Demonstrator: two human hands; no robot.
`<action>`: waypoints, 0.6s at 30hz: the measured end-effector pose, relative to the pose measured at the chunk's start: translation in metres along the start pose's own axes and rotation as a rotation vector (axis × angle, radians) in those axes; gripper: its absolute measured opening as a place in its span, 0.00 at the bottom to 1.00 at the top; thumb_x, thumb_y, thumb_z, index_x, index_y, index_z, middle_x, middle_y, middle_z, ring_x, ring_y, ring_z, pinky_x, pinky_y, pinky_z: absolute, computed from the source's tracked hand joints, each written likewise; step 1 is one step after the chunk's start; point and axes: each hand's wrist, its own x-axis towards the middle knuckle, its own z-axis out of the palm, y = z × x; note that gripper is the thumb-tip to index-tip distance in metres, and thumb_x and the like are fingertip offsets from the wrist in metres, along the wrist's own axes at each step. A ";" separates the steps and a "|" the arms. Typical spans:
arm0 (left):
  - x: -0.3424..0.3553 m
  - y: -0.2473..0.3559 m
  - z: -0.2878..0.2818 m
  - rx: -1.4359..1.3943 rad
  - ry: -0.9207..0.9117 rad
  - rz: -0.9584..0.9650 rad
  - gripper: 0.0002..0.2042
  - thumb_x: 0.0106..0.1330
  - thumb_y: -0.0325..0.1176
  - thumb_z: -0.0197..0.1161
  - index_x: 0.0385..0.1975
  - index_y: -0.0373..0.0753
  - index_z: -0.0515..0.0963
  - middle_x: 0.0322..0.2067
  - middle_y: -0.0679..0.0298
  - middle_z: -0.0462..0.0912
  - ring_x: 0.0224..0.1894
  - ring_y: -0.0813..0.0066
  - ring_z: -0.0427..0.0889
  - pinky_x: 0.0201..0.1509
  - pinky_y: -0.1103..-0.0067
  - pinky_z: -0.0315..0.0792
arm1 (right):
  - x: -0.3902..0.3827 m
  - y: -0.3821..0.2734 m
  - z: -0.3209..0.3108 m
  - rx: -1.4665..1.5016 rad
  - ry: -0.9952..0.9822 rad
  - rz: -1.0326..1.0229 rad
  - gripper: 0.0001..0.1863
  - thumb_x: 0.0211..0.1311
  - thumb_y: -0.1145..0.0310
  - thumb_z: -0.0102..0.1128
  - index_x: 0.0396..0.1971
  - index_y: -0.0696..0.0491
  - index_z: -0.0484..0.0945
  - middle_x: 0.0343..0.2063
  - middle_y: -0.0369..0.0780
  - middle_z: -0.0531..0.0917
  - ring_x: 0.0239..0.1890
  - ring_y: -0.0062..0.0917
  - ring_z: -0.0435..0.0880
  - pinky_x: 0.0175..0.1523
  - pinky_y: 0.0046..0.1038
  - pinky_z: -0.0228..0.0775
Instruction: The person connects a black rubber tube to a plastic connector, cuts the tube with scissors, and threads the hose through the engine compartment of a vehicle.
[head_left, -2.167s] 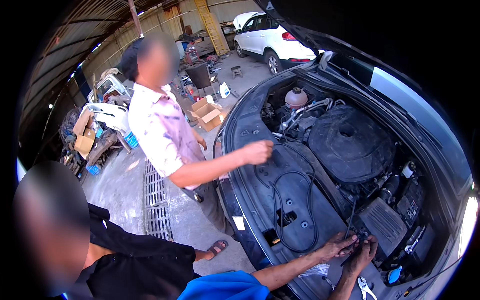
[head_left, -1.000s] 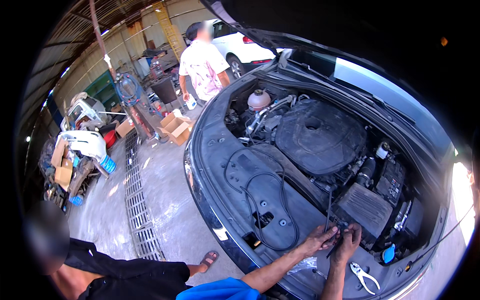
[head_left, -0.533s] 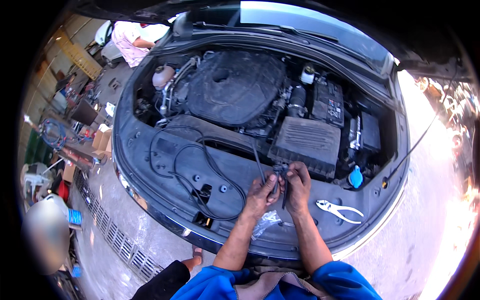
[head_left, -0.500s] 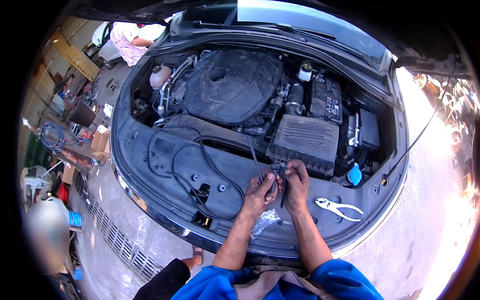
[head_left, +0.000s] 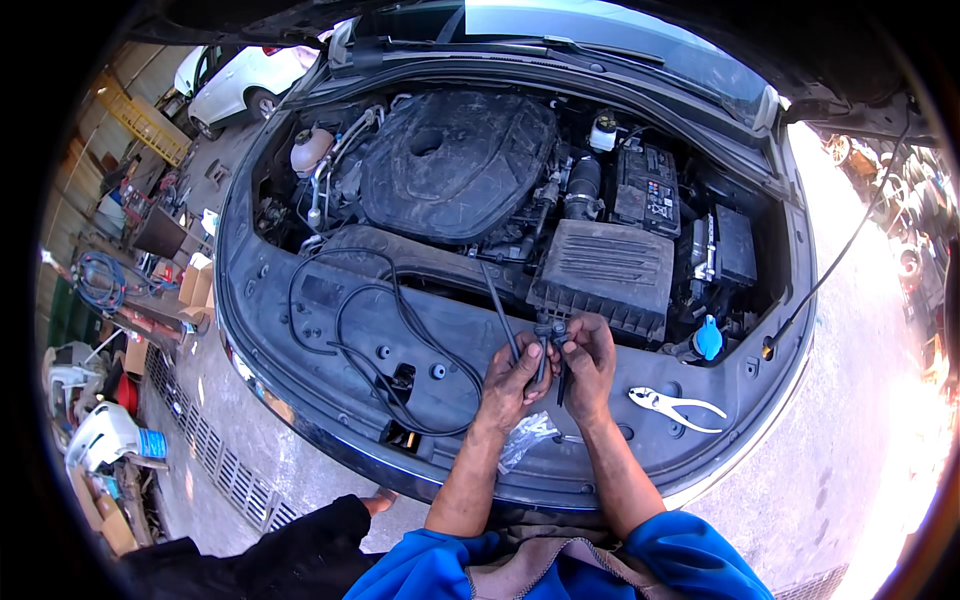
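Left grip (head_left: 514,385), right grip (head_left: 588,368), small dark parts (head_left: 544,331) between their fingertips

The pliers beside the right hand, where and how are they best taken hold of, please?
By both pale handles, probably from the right: the pliers lie flat, handles spread apart toward that side, their head pointing left toward the right hand.

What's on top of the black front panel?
A looped black cable or hose, pliers and a clear plastic bag. The left hand and right hand hide anything directly beneath.
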 end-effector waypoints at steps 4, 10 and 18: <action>-0.003 0.003 0.000 -0.022 -0.073 0.067 0.14 0.71 0.42 0.55 0.36 0.35 0.69 0.23 0.63 0.74 0.13 0.87 0.61 0.15 0.88 0.53 | -0.004 0.002 -0.001 -0.087 -0.063 -0.134 0.12 0.58 0.74 0.58 0.39 0.59 0.67 0.33 0.39 0.73 0.32 0.18 0.74 0.37 0.20 0.68; -0.006 0.005 0.005 -0.027 -0.077 0.066 0.13 0.70 0.41 0.57 0.35 0.37 0.69 0.22 0.67 0.72 0.13 0.87 0.61 0.16 0.88 0.53 | -0.008 -0.003 0.003 -0.025 -0.115 -0.185 0.15 0.60 0.69 0.62 0.40 0.59 0.68 0.37 0.40 0.72 0.35 0.20 0.75 0.41 0.22 0.69; -0.006 0.005 0.003 -0.008 -0.112 0.087 0.13 0.70 0.42 0.57 0.36 0.37 0.69 0.22 0.68 0.72 0.14 0.87 0.61 0.16 0.88 0.53 | -0.010 0.000 0.000 -0.047 -0.115 -0.189 0.17 0.60 0.66 0.64 0.41 0.59 0.68 0.38 0.41 0.72 0.37 0.21 0.75 0.41 0.23 0.70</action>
